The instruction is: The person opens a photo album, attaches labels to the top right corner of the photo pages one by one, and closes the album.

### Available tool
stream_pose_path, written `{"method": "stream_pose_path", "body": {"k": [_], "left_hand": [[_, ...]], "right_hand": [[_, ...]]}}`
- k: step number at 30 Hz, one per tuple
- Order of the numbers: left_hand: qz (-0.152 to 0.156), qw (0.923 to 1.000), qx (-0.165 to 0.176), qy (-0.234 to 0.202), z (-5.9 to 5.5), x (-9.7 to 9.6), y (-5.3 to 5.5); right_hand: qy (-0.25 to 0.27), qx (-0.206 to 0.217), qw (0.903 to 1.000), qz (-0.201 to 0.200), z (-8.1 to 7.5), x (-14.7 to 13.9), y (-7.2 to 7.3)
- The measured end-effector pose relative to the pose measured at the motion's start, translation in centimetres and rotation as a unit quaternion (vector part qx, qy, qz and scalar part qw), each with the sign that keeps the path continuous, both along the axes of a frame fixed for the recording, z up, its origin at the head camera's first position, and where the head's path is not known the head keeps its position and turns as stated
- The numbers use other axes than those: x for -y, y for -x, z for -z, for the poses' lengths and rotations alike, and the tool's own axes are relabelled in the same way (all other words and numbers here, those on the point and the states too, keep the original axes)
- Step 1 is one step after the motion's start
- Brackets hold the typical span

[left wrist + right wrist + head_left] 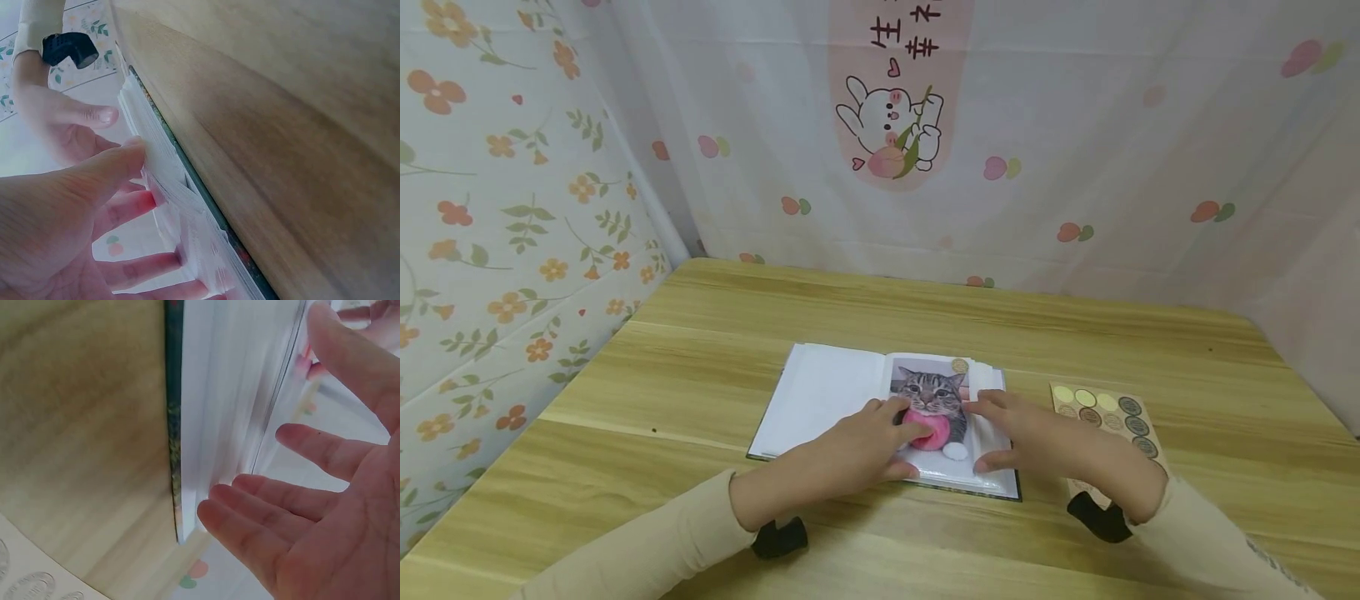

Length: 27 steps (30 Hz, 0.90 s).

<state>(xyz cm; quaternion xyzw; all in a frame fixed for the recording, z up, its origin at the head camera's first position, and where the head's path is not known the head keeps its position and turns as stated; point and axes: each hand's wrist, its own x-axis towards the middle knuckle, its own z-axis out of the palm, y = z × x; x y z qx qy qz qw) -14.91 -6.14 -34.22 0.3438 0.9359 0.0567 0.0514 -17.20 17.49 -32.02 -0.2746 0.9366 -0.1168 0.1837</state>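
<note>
A photo album (827,392) lies spread on the table, its left page white. On the right page is a cat photo (934,392) with a pink ring shape at the cat's chest. A round gold sticker (959,366) sits at the photo's upper right corner. My left hand (868,442) rests on the photo's lower left part, fingers spread, thumb at the page's near edge. The right hand (1022,429) lies over the page's right margin, fingertips touching it. In the right wrist view its fingers (262,512) are straight along the stacked pages.
Right of the album lies a tan sticker sheet (1112,421) with several round gold and dark stickers, partly under my right forearm. Black wrist mounts (778,539) show below the wrists. Printed curtains (760,167) hang behind and left of the wooden table (662,358).
</note>
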Motion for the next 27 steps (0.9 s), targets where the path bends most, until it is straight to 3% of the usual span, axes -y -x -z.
{"method": "stream_pose_path", "body": {"k": [10,27], "left_hand": [[0.005,1.0000,-0.003,0.001,0.2,0.0,0.0],[0.004,0.9998,-0.019,0.003,0.2,0.1,-0.1]], "right_hand": [[0.000,-0.035,0.9994,-0.009,0.6,-0.2,-1.4],[-0.010,-0.026,0.9995,0.015,0.7,0.6,-1.8]]}}
